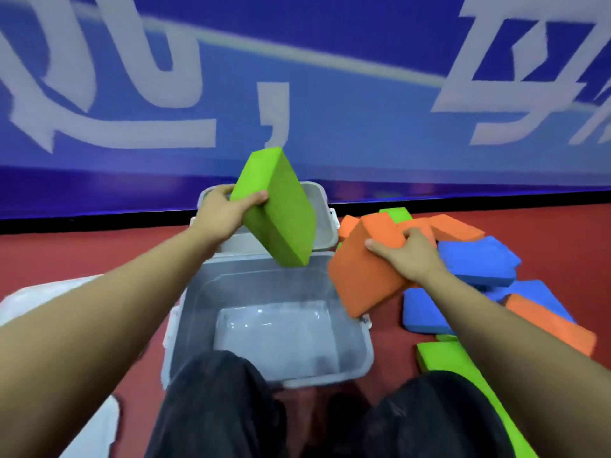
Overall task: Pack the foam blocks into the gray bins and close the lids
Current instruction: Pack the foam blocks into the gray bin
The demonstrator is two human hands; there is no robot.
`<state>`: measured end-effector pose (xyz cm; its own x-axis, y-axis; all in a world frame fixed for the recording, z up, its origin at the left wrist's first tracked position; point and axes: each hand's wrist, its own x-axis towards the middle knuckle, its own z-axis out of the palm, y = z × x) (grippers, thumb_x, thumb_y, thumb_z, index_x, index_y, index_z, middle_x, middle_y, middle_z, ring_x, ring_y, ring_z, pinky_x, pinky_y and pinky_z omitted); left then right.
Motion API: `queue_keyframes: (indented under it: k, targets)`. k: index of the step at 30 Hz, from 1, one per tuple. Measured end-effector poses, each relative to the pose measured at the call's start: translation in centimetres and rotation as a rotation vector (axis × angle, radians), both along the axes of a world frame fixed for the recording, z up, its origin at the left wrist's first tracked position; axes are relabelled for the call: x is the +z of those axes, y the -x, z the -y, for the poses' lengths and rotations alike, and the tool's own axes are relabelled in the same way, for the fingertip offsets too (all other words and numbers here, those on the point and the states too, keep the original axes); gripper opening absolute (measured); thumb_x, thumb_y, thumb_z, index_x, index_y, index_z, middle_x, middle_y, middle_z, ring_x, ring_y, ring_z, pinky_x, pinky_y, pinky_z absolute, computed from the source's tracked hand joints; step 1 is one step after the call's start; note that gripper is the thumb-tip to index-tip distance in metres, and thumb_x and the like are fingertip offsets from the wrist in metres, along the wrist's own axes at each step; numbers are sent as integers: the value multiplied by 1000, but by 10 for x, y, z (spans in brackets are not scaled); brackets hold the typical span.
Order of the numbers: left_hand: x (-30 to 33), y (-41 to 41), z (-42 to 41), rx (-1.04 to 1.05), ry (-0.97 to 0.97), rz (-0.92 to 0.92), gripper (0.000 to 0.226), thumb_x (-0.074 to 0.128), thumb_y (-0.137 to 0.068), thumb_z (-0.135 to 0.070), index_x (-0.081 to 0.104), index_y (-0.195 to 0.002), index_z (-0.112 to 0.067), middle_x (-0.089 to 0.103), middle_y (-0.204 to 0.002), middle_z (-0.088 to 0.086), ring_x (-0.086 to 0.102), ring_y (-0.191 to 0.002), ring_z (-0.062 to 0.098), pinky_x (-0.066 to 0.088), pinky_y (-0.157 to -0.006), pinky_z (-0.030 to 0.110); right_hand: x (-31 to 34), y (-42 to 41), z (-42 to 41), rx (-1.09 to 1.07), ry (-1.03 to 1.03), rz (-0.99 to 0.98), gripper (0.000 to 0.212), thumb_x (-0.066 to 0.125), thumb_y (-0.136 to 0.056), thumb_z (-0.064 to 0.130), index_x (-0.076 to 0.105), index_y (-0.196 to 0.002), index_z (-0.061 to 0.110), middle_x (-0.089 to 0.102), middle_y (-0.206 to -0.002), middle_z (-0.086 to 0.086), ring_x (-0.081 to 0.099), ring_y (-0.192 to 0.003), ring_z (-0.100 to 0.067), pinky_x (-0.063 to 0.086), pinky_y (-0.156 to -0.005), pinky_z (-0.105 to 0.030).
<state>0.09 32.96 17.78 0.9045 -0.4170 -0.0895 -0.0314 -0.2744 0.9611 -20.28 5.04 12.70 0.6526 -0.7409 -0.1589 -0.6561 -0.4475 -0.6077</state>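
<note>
Dark-trousered knees fill the bottom of the head view, hiding the near wall of a gray bin that stands open on the red floor between them, its bottom bare and glossy. Above its far rim, the left hand grips a green foam block by one end, thumb on the upper face and fingers hidden beneath, the block tilted over the opening. Behind that block sits a second gray bin, mostly covered by it, so its contents cannot be made out. At the near bin's right rim, the right hand curls its fingers over the top edge of an orange foam block, held slanted just above the corner. Further right, a loose pile of blue, orange and green blocks overlaps on the floor, some partly buried. A white shape at the left is cut off by the forearm and too blurred to identify. A blue banner with smeared white lettering backs the scene.
</note>
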Motion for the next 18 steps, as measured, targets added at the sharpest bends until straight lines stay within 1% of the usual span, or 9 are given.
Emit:
queue_keyframes:
  k: [1,3,5,7,8,11,13,15,18]
  targets:
    - [-7,1,-17,14,-55,17,64,85,-64,-57,71,-112,-17,76,-98,-4,72,-88,13,58,-89,38,-2,-6,-16,7,-23,6,109,75,-61,81,50,-138,8,60,-134,-9,59,-123,-30,46,-100,-39]
    - [-28,0,-48,22,-151,23,72,83,-55,-65,71,-109,-19,76,-100,-3,73,-91,17,59,-89,40,-14,-22,-46,28,-49,-14,113,73,-52,85,51,-134,10,63,-132,-9,61,-120,-30,48,-99,-40]
    - [-53,0,-69,9,-226,13,64,84,-59,-62,72,-103,-18,77,-95,-2,73,-87,18,58,-83,37,-34,-38,-71,65,-67,-45,107,75,-52,83,52,-127,12,65,-127,-10,62,-117,-32,50,-97,-44]
    - [-81,0,-85,-4,-280,-10,46,87,-69,-50,67,-100,-22,73,-96,-2,70,-83,14,53,-75,30,-57,-53,-94,108,-64,-87,99,78,-56,79,52,-125,13,64,-126,-10,63,-116,-32,51,-96,-45]
    - [-97,-1,-90,-7,-302,-34,43,88,-71,-46,63,-100,-25,71,-98,-2,68,-84,11,52,-77,29,-69,-61,-105,131,-57,-120,98,77,-57,79,52,-125,13,64,-127,-10,62,-116,-32,51,-95,-44]
    - [-148,-11,-105,-25,-397,-142,80,85,-55,-62,56,-118,-23,69,-114,1,68,-100,19,52,-97,40,-110,-84,-129,200,-68,-237,99,75,-54,81,54,-123,13,62,-127,-10,61,-117,-33,50,-95,-43]
    - [-182,-19,-113,-21,-490,-170,101,79,-48,-73,52,-131,-22,67,-122,3,64,-110,25,49,-102,44,-138,-96,-140,212,-105,-297,100,75,-50,81,53,-121,15,59,-126,-11,60,-117,-34,50,-97,-46]
    - [-209,-23,-116,-27,-588,-186,105,76,-50,-78,49,-136,-24,65,-125,3,59,-118,30,47,-104,44,-160,-104,-149,219,-117,-358,98,79,-55,77,50,-126,15,54,-131,-12,57,-122,-34,48,-100,-44]
    - [-246,-24,-118,-81,-667,-219,102,77,-55,-73,44,-137,-23,63,-129,8,53,-124,32,44,-106,43,-192,-111,-158,238,-105,-419,101,80,-61,73,45,-134,12,51,-136,-13,55,-127,-34,47,-100,-41]
